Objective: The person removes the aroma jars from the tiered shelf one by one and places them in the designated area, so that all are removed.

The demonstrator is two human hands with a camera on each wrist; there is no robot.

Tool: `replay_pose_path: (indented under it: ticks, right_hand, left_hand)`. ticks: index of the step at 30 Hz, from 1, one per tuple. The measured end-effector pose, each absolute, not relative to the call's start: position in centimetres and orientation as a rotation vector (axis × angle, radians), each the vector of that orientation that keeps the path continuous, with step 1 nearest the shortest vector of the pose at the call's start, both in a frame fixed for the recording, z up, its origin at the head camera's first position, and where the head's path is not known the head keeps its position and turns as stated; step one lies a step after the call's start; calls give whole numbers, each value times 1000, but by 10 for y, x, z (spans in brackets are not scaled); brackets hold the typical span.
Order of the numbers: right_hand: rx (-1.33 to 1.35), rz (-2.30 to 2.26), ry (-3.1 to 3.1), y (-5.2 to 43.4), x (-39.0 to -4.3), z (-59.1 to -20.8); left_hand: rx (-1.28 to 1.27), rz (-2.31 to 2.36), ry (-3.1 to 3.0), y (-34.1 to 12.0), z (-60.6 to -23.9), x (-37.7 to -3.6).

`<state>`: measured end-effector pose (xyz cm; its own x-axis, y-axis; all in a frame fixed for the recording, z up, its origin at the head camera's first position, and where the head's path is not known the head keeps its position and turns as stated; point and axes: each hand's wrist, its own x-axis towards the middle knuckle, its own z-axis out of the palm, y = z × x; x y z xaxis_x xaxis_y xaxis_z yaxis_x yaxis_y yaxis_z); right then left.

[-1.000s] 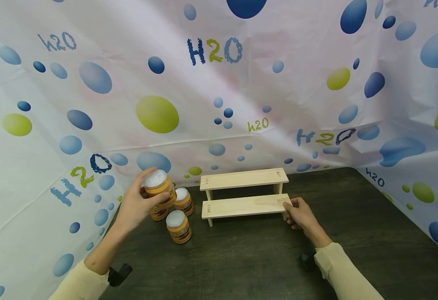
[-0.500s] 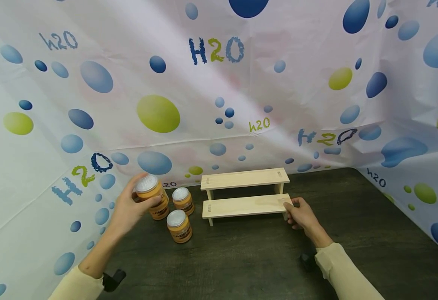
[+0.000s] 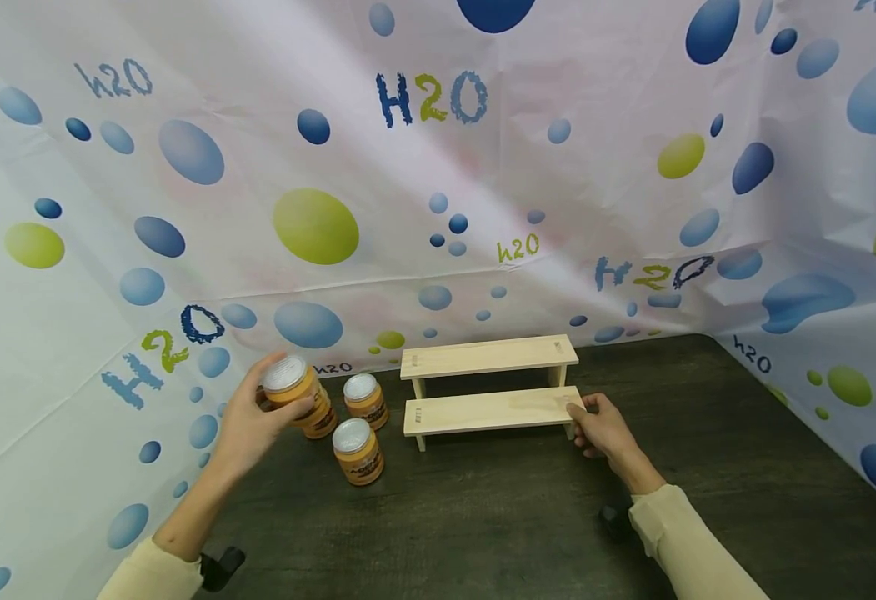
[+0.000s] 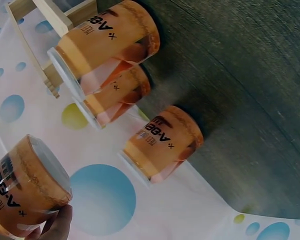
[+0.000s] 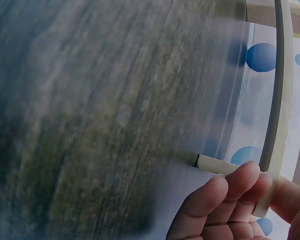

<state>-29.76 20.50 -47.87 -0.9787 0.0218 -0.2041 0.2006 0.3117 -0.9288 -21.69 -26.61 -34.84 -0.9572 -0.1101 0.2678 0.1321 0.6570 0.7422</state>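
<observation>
My left hand (image 3: 246, 425) grips an orange jar (image 3: 283, 377) with a silvery lid, raised above the table at the left. Three similar jars stand on the table: one (image 3: 322, 422) partly hidden behind the held jar, one (image 3: 366, 403) at the back, one (image 3: 358, 454) nearer me. In the left wrist view the held jar (image 4: 32, 185) is apart from the others. A two-step wooden shelf (image 3: 483, 411) stands to their right. My right hand (image 3: 603, 429) pinches the right end of its lower step, thumb on top, with curled fingers (image 5: 245, 180) showing in the right wrist view.
The dark wood-grain table (image 3: 468, 525) extends in front of the shelf and to its right. A white sheet (image 3: 430, 167) with blue and green spots hangs behind and along both sides. The shelf's upper step (image 3: 490, 357) is higher and farther back.
My left hand has carried the held jar leftward and slightly down, away from the other jars. My right hand stays at the shelf's lower step. The shelf and standing jars keep their places.
</observation>
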Motion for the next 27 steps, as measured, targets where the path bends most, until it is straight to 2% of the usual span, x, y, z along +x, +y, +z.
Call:
replay_pose_path:
  ticks: [27]
  right_hand:
    - [206,-1736,2419,205,-298,-480]
  left_hand:
    - [34,-1171,-2593,-278,-368,-214]
